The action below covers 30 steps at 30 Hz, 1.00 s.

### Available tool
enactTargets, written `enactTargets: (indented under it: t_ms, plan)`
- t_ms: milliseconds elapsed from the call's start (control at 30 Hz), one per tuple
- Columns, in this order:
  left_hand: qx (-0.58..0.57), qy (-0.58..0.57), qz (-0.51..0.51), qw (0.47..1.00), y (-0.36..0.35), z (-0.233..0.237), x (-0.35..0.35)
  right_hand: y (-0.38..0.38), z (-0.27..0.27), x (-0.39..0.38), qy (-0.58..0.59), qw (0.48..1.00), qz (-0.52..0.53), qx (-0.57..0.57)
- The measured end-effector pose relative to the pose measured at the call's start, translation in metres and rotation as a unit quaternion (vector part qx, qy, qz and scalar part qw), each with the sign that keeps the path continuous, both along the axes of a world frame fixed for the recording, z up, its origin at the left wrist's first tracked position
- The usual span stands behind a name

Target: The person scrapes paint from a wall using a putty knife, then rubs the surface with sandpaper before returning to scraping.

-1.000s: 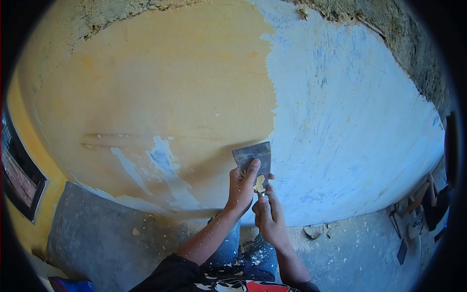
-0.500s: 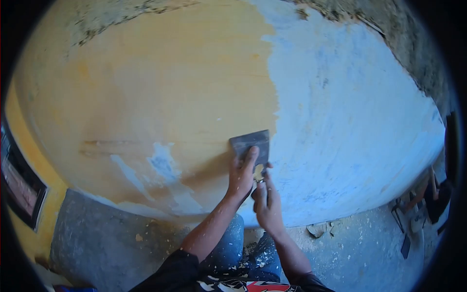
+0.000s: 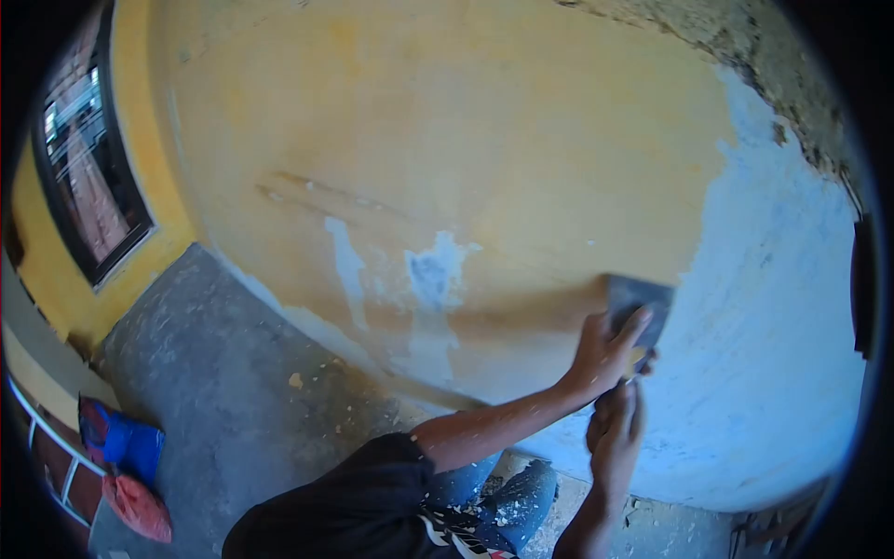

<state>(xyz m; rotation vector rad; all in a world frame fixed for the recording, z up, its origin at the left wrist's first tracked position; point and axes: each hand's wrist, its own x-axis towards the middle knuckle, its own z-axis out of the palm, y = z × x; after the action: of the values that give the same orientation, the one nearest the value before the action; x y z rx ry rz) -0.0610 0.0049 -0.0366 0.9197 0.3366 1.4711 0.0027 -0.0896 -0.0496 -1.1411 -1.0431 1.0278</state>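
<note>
A wide-bladed scraper (image 3: pixel 643 293) lies with its dark blade against the wall, on yellow paint (image 3: pixel 521 186) just left of the bare pale-blue area (image 3: pixel 773 242). My left hand (image 3: pixel 607 356) is closed round it near the blade, thumb stretched along the blade's face. Below, my right hand (image 3: pixel 616 430) grips the lower end of the handle, its fingers curled. Most of the handle is hidden by the hands; a small yellowish part shows between them. Pale flecks dot my forearms and jeans.
Rough broken plaster (image 3: pixel 745 47) borders the wall at upper right. To the left is a dark-framed window (image 3: pixel 98 158). A blue container (image 3: pixel 130 443) and a reddish bag (image 3: pixel 138 506) lie on the grey floor (image 3: pixel 233 373), which carries paint flakes.
My view has swung left, bringing the window, blue container and bag into sight. Both hands still hold the scraper near the paint edge, and now appear farther right in view.
</note>
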Motion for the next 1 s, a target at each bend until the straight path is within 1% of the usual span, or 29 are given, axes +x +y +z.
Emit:
enactTargets:
  t_ms: [33,67,100,133,167,233,267,300,367,433,500,533,600,633,667,700,733,767,833,867,900,967,1000]
  plan:
    - [-0.014,0.023,0.012,1.0,-0.008,-0.014,0.001,-0.008,-0.016,0.005,0.0,1.0,0.003,-0.013]
    - [-0.048,0.016,0.022,0.998,-0.013,-0.024,0.005,-0.004,-0.048,0.014,0.002,1.0,-0.007,0.023]
    - [-0.084,0.01,0.028,0.996,-0.015,-0.03,0.01,-0.004,-0.047,0.014,-0.018,0.999,-0.005,0.028]
    - [-0.101,0.027,0.014,0.994,-0.014,-0.028,0.007,-0.007,-0.037,0.011,-0.038,0.999,0.006,0.012]
    - [-0.085,0.025,0.018,0.996,-0.012,-0.023,0.009,-0.008,-0.024,0.01,-0.055,0.998,0.019,-0.011]
    - [-0.058,0.036,0.016,0.998,-0.008,-0.006,0.008,-0.004,-0.013,0.015,-0.054,0.998,0.04,0.02]
    - [-0.046,0.04,0.019,0.998,-0.007,0.001,0.008,-0.002,-0.007,0.014,-0.057,0.997,0.036,0.047]
    - [-0.034,0.044,0.025,0.998,-0.008,0.005,0.009,-0.007,-0.011,0.016,-0.057,0.997,0.027,0.042]
    - [-0.045,0.054,0.015,0.997,-0.009,-0.004,0.01,0.002,-0.007,0.02,-0.064,0.996,0.038,0.049]
    - [-0.033,0.064,0.008,0.997,0.003,0.002,0.015,0.005,-0.013,0.022,-0.046,0.997,0.04,0.042]
    - [-0.026,0.021,0.056,0.998,0.009,0.002,0.02,0.014,-0.003,0.023,-0.114,0.991,0.018,0.059]
    - [-0.034,0.009,0.06,0.998,0.01,0.016,0.018,0.017,0.01,0.02,-0.109,0.993,0.006,0.05]
    - [-0.025,0.016,0.05,0.998,0.003,0.027,0.01,0.017,0.031,0.021,-0.143,0.985,0.041,0.083]
    - [-0.016,0.024,0.051,0.998,0.001,0.029,0.009,0.014,0.021,0.026,-0.157,0.983,0.042,0.082]
    - [-0.034,0.049,0.053,0.997,-0.008,0.027,0.008,0.006,0.016,0.028,-0.149,0.986,0.047,0.057]
    - [-0.027,0.059,0.042,0.997,-0.015,0.019,0.01,-0.005,0.008,0.028,-0.138,0.988,0.054,0.033]
    - [-0.039,0.059,0.057,0.996,-0.017,0.01,0.013,-0.003,-0.006,0.029,-0.166,0.983,0.041,0.065]
    - [-0.053,0.058,0.072,0.994,-0.015,0.005,0.016,0.003,-0.012,0.031,-0.16,0.984,0.031,0.067]
    - [-0.081,0.067,0.065,0.992,-0.01,0.012,0.012,0.005,-0.004,0.022,-0.21,0.97,0.006,0.122]
    - [-0.092,0.089,0.074,0.989,-0.016,0.018,0.009,-0.002,0.006,0.02,-0.181,0.979,0.034,0.086]
    - [-0.1,0.11,0.083,0.985,-0.017,0.02,0.009,-0.001,0.002,0.021,-0.185,0.975,0.021,0.124]
    - [-0.03,0.075,0.089,0.993,-0.01,0.002,0.013,0.005,-0.011,0.025,-0.152,0.979,0.014,0.134]
    - [-0.082,0.087,0.1,0.988,-0.013,-0.002,0.018,0.005,-0.023,0.026,-0.141,0.983,0.018,0.112]
